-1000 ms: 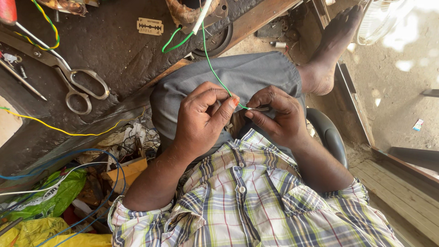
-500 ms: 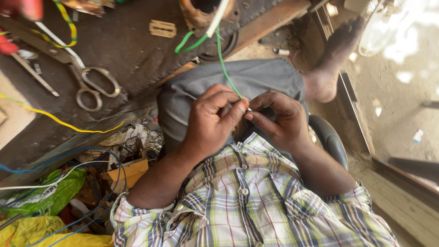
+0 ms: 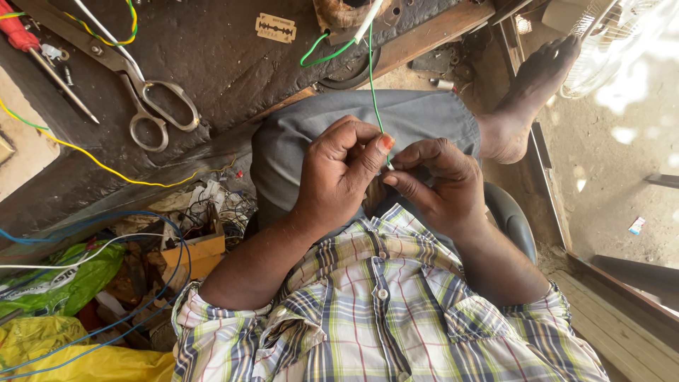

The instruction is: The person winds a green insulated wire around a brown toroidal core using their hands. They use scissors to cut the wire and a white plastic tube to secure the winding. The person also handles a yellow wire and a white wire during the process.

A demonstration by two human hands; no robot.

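Left thumb (image 3: 373, 150) now straighter, 2 hands (image 3: 385, 173) together, fingertips pinching green wire (image 3: 373, 85)

One scissors (image 3: 152, 106), one razor blade (image 3: 276, 27), one screwdriver (image 3: 42, 60), two hands (image 3: 339, 170).

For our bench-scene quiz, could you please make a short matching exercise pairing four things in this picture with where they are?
Things:
1. green wire
2. scissors
3. razor blade
4. red-handled screwdriver

Places:
A. at the top left corner of the dark bench
B. pinched between left hand and right hand over the lap
C. flat on the bench near the top edge, left of the wire
D. on the bench, handles toward the person, right of the screwdriver

Pairs: 1-B, 2-D, 3-C, 4-A
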